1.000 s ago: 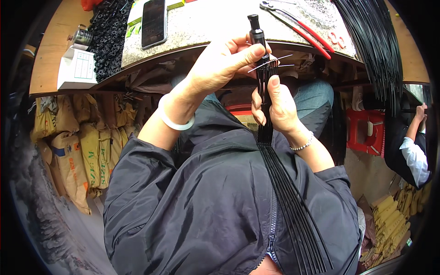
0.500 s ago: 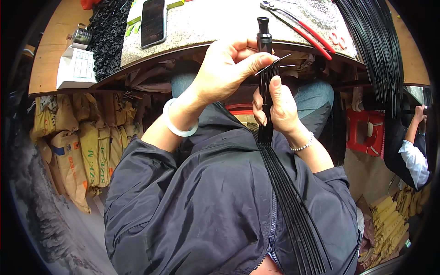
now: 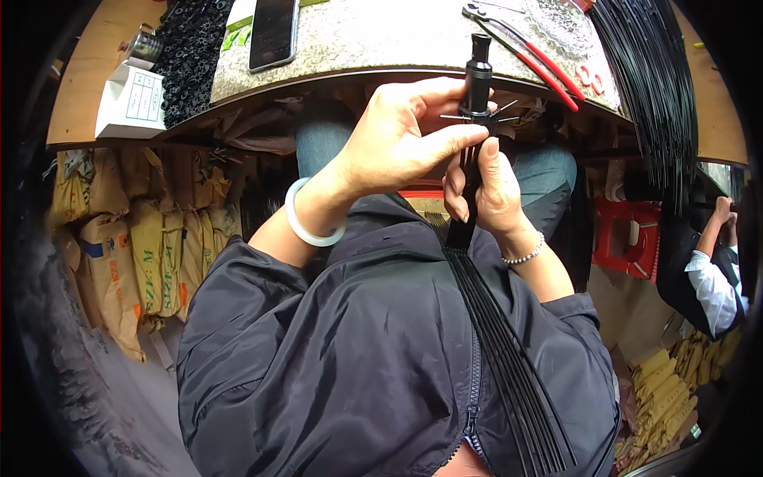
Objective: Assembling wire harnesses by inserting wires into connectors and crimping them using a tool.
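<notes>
A bundle of thin black rods (image 3: 509, 350), which looks like umbrella ribs, runs from my hands down across my dark jacket. At its upper end stands a shiny black stepped tube fitting (image 3: 478, 73). My right hand (image 3: 494, 189) is closed around the bundle just below the fitting, thumb pointing up. My left hand (image 3: 417, 135) is closed at the fitting's lower end, its thumb pressed across the rib tops and its fingers partly hidden behind. A few thin metal wire ends (image 3: 502, 113) stick out sideways between the two hands.
The table ahead holds a phone (image 3: 273, 36), red-handled pliers (image 3: 540, 67), a heap of small black parts (image 3: 189, 63) and a white box (image 3: 131, 102). More black rods (image 3: 648, 87) hang over its right edge. Sacks (image 3: 111, 262), a red stool (image 3: 604, 238) and a co-worker (image 3: 711, 274) are around me.
The fitting has shifted slightly right and downward. My left hand has moved right with it, its thumb now lower, closer to my right thumb. My right hand keeps its hold on the bundle.
</notes>
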